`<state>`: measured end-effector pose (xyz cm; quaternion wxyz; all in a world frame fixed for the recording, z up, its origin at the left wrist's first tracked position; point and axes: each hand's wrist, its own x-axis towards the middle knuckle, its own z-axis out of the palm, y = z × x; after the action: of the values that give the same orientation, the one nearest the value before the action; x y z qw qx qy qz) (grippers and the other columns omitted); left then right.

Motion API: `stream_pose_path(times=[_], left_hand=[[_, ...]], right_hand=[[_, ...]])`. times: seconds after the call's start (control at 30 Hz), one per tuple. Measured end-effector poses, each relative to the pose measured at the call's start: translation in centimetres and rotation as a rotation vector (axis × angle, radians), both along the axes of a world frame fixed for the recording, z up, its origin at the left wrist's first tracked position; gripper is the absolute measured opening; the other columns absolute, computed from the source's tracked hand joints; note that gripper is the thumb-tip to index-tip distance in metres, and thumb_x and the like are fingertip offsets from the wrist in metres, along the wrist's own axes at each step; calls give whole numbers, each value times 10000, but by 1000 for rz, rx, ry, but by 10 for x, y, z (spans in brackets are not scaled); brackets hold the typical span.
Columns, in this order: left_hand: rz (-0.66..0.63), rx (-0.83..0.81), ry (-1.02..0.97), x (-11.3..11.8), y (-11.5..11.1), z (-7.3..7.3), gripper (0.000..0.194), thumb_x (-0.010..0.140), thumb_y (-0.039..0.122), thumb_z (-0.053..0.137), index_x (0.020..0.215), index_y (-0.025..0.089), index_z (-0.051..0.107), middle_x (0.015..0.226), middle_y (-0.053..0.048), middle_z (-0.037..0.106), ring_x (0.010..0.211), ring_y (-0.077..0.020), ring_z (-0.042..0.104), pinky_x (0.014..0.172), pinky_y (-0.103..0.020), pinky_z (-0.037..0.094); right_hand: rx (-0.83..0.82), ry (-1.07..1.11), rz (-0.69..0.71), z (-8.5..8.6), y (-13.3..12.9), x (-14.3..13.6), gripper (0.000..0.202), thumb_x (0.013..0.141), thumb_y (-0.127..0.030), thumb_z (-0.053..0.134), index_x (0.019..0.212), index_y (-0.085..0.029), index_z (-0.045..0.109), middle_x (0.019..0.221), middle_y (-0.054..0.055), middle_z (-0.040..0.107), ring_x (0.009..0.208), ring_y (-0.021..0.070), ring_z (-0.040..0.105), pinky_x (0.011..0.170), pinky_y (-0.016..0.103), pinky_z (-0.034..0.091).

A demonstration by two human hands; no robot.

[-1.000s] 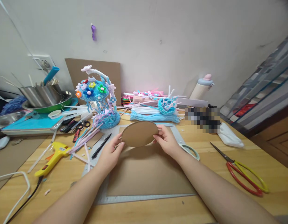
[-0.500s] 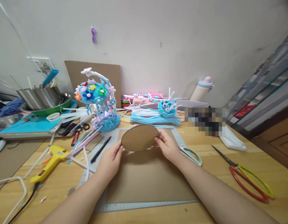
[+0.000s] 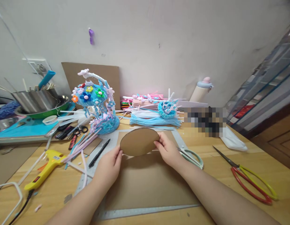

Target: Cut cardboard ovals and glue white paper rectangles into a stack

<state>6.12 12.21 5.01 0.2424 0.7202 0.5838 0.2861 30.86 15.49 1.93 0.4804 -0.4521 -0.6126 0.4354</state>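
Both hands pinch one oval cardboard disc point(image 3: 139, 142) by its opposite edges: the left hand point(image 3: 109, 165) grips the rim at the disc's 8 o'clock with thumb and fingers pressed together on it, and the right hand point(image 3: 167, 150) clamps the rim at 3 o'clock the same way, so the disc is held tilted toward the camera, lifted just above the wooden table point(image 3: 229, 168). Directly under the disc, toward 6 o'clock, a larger flat cardboard sheet point(image 3: 147, 184) lies on a grey cutting mat point(image 3: 145, 211) whose edge shows along the near side. At 3 o'clock from the right hand, just beside its wrist, lie pale green-handled scissors point(image 3: 191, 156); further out in the same direction, well apart, lie larger scissors with red and yellow handles point(image 3: 250, 181). At 9 o'clock from the left hand a black pen point(image 3: 99, 153) rests slanted on the mat's edge, and beyond it, toward 8 o'clock, a yellow hot glue gun point(image 3: 45, 168) lies on the table with its cord trailing off. At 11 o'clock from the disc stands a blue pipe-cleaner ornament with small coloured flowers point(image 3: 95, 103), with loose pink and white pipe cleaners point(image 3: 81, 143) fanned out at its foot. At 12 o'clock, near the wall, a bundle of light blue pipe cleaners point(image 3: 154, 118) lies stacked
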Motion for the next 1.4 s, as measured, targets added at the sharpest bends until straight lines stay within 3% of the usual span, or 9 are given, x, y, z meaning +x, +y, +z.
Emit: stream_pose_path(times=[0.27, 0.37, 0.47, 0.63, 0.77, 1.03, 1.2, 1.3, 1.4], left_hand=[[11, -117, -200, 1, -2, 6, 203, 862, 373, 462, 926, 259, 617, 940, -42, 699, 976, -275, 608, 844, -376, 423], [39, -299, -343, 4, 0, 2, 277, 807, 498, 498, 771, 233, 569, 687, -25, 681, 657, -221, 637, 590, -313, 471], [70, -502, -459, 7, 2, -5, 386, 715, 606, 546, 644, 234, 470, 435, 25, 574, 347, -138, 477, 361, -229, 331], [114, -630, -560, 6, 6, -11, 469, 617, 645, 650, 555, 237, 426, 273, 76, 423, 247, -82, 305, 325, -204, 214], [162, -621, -592, 2, 7, -11, 482, 688, 674, 571, 555, 234, 427, 274, 78, 411, 277, -83, 311, 362, -205, 229], [221, -553, -318, -3, 11, -11, 469, 742, 680, 458, 554, 250, 430, 333, 76, 391, 301, -140, 401, 359, -241, 286], [206, -404, 29, -9, 13, -2, 413, 819, 565, 419, 556, 250, 458, 471, 13, 480, 489, -224, 520, 475, -301, 315], [211, -317, 191, -12, 13, 1, 328, 825, 534, 434, 748, 238, 552, 708, -76, 638, 733, -328, 603, 591, -357, 347], [201, -308, 251, -11, 13, 0, 425, 842, 512, 423, 1107, 198, 530, 894, -142, 688, 859, -371, 629, 664, -397, 387]], right_hand=[[-193, 137, 65, 4, -2, -5, 212, 829, -285, 565, 1039, -270, 538, 937, 25, 696, 825, 228, 676, 692, 389, 582], [-325, 189, 78, 3, -4, -8, 322, 814, -318, 557, 1122, -263, 479, 927, 37, 707, 650, 216, 692, 497, 358, 581], [-428, 219, 50, 1, -7, -8, 376, 786, -355, 602, 1122, -250, 468, 887, 50, 721, 542, 221, 679, 377, 330, 535], [-436, 267, 6, 3, -12, -10, 253, 755, -386, 675, 910, -219, 565, 935, 68, 732, 779, 250, 706, 623, 372, 583], [-432, 289, -30, 8, -8, -7, 303, 761, -421, 666, 953, -194, 606, 997, 112, 733, 884, 294, 699, 718, 421, 575], [-320, 66, -256, 33, 12, 65, 452, 714, -399, 684, 1132, -255, 586, 1181, 88, 675, 1032, 309, 644, 767, 414, 548], [-334, -154, -289, 22, 8, 86, 411, 611, -282, 768, 1014, -244, 695, 1107, 93, 704, 1029, 363, 621, 820, 474, 504], [-309, -202, -297, 19, 7, 85, 406, 606, -276, 776, 1005, -250, 702, 1090, 84, 707, 1030, 364, 613, 856, 486, 483], [-284, -176, -287, 29, 4, 83, 379, 680, -330, 729, 1045, -252, 665, 1089, 87, 705, 980, 336, 640, 802, 459, 518]])
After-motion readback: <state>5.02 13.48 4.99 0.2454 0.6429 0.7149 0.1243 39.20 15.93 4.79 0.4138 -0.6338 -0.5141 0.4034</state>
